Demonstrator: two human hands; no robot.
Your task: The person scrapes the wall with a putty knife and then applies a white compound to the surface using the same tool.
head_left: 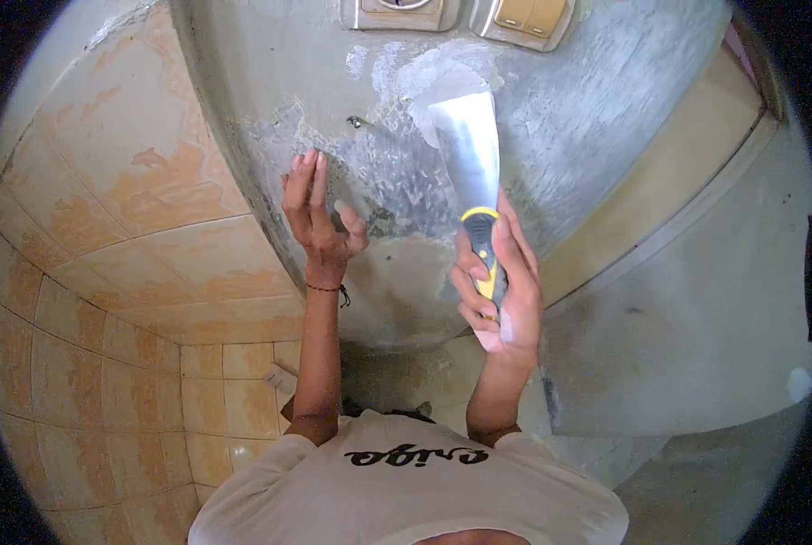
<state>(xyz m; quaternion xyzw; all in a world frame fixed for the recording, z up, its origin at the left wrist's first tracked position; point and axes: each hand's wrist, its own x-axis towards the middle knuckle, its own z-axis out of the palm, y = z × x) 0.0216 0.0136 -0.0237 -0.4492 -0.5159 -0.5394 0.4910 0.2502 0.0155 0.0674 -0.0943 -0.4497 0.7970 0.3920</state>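
Observation:
My right hand (508, 286) is wrapped round the black and yellow handle of a putty knife (469, 145). Its broad metal blade points up and overlaps a pale, smooth patch of filler (424, 100) on the grey wall (397, 291). White residue shows on my right palm. To the left, my left hand (319, 213) is raised with its fingers stretched out and holds nothing. Those fingertips are close to the rough, patchy part of the wall, below a small dark hole or fitting (355, 122).
A socket (401, 11) and a switch plate (526, 16) are mounted at the top of the wall. Orange-and-cream tiles (133, 182) cover the left side. A door-like grey panel (678, 336) stands at the right.

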